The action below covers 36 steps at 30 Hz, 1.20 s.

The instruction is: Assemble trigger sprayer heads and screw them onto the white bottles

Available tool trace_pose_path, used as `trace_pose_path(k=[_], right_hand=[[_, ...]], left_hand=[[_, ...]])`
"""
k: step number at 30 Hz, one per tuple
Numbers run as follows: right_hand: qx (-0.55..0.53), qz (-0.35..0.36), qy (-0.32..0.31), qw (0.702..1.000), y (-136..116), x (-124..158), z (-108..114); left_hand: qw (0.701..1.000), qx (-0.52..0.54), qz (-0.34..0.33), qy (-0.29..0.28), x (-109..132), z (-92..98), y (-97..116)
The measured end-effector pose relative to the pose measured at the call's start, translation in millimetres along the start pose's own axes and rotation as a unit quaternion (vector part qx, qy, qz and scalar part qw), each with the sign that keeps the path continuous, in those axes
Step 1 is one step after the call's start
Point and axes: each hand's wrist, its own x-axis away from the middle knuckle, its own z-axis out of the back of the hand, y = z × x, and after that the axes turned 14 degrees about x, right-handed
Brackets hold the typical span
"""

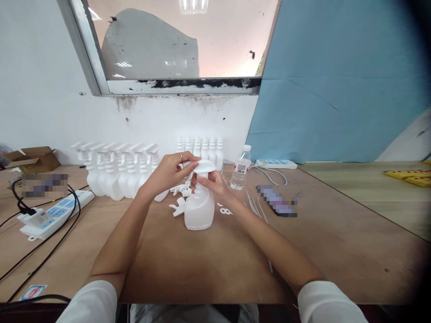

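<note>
A white plastic spray bottle [199, 213] stands upright on the brown table in front of me. On its top sits a white spray head [205, 167]. My left hand [175, 169], with a ring on one finger, is closed with its fingertips pinching the left end of the spray head. Around the neck, just below the head, wraps my right hand [215, 185]; it partly hides the neck. Loose white trigger parts [180, 206] lie left of the bottle, and small white ring-shaped pieces [225, 211] lie to its right.
Assembled spray bottles [112, 177] line the back left; bottles without spray heads [205, 146] stand behind my hands. A water bottle [241, 168], a phone [276, 201] and thin white tubes [257, 206] are to the right. A power strip [59, 213] with black cables lies left, before an open cardboard box [35, 160].
</note>
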Motion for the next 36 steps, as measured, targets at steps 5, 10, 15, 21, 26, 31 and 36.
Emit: trace_pose_path(k=[5, 10, 15, 21, 26, 31, 36], right_hand=[[-0.026, 0.002, 0.008, 1.000, -1.5, 0.4, -5.6], [0.034, 0.002, 0.031, 0.999, -2.8, -0.7, -6.6], [0.014, -0.008, 0.018, 1.000, -5.9, -1.3, -8.0], [-0.007, -0.012, 0.007, 1.000, -3.9, -0.6, -4.8], [0.022, -0.014, 0.021, 0.999, -4.1, -1.8, -2.9], [-0.019, -0.004, 0.002, 1.000, -6.0, -1.0, -3.3], [-0.050, 0.000, -0.042, 0.998, 0.6, -1.0, 2.6]], left_hand=[[1.000, -0.010, 0.002, -0.014, 0.5, 2.4, 0.4], [0.999, 0.016, 0.016, -0.028, 0.2, 4.5, -0.7], [0.998, 0.035, 0.031, -0.030, 0.7, 5.1, 0.0], [0.999, 0.024, 0.036, -0.032, 1.3, 5.7, 3.0], [0.999, 0.019, 0.037, -0.033, 1.2, 6.0, 1.2], [0.998, 0.017, 0.040, -0.039, 1.7, 6.0, -0.3], [0.998, 0.024, 0.047, -0.038, 1.4, 6.3, -0.6]])
